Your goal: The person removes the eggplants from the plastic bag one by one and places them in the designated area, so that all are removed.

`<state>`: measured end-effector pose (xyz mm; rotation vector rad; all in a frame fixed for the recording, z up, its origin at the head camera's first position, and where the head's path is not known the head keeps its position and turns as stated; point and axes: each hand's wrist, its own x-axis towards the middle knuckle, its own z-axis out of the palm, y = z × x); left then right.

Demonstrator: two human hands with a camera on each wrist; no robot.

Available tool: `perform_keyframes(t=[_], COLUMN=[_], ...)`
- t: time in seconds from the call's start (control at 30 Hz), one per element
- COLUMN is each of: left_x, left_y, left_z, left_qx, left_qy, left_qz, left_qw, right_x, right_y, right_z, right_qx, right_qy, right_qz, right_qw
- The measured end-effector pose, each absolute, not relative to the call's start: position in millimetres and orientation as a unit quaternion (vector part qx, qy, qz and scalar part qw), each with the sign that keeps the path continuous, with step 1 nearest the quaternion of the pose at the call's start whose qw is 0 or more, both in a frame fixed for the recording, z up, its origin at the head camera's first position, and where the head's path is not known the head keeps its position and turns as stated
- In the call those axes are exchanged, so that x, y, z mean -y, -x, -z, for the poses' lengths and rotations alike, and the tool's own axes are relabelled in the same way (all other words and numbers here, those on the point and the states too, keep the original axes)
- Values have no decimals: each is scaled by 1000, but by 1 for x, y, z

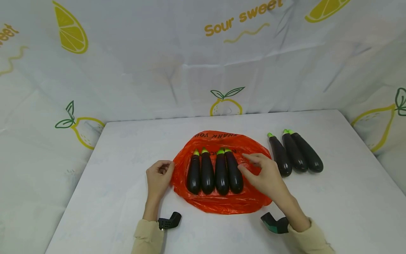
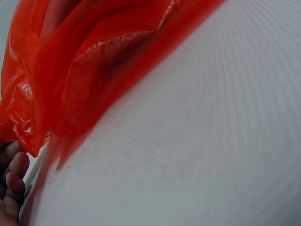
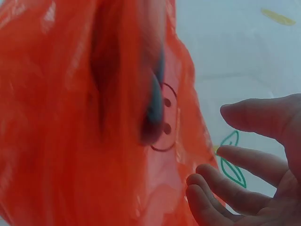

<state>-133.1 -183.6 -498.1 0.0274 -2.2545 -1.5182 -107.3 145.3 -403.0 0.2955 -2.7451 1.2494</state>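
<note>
Several dark eggplants (image 1: 207, 174) with green stem ends lie side by side in the middle of a red plastic bag (image 1: 219, 206), its mouth spread wide. At the bag's left edge, my left hand (image 1: 159, 178) pinches the plastic with curled fingers; the left wrist view shows the fingers (image 2: 16, 165) at a crumpled corner. My right hand (image 1: 268, 176) is over the bag's right side, thumb and fingers apart, close to the rightmost eggplant in the row. In the right wrist view these fingers (image 3: 235, 190) hold nothing, and the eggplants are blurred behind the red plastic.
Three more eggplants (image 1: 295, 153) lie on the white table (image 1: 123, 169), right of the bag and beyond my right hand. A white cloth (image 1: 142, 70) with lemon prints hangs behind the table. Black wrist devices (image 1: 170, 221) sit by both forearms.
</note>
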Motion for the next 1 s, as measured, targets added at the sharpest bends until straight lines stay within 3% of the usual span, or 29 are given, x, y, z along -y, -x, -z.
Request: perform_keyframes(t=[0.37, 0.6, 1.0], left_x=[182, 169, 174], left_y=[134, 122, 127], left_z=[497, 466, 478], left_qx=[809, 813, 814], left_qy=[-7, -25, -33], left_qz=[548, 544, 543], left_qw=[212, 206, 202], right_x=[-130, -125, -120], right_y=[108, 107, 107], right_z=[417, 422, 428], right_qx=[906, 911, 919], right_qy=[-93, -88, -81], right_qz=[-412, -401, -386], right_qw=[27, 22, 6])
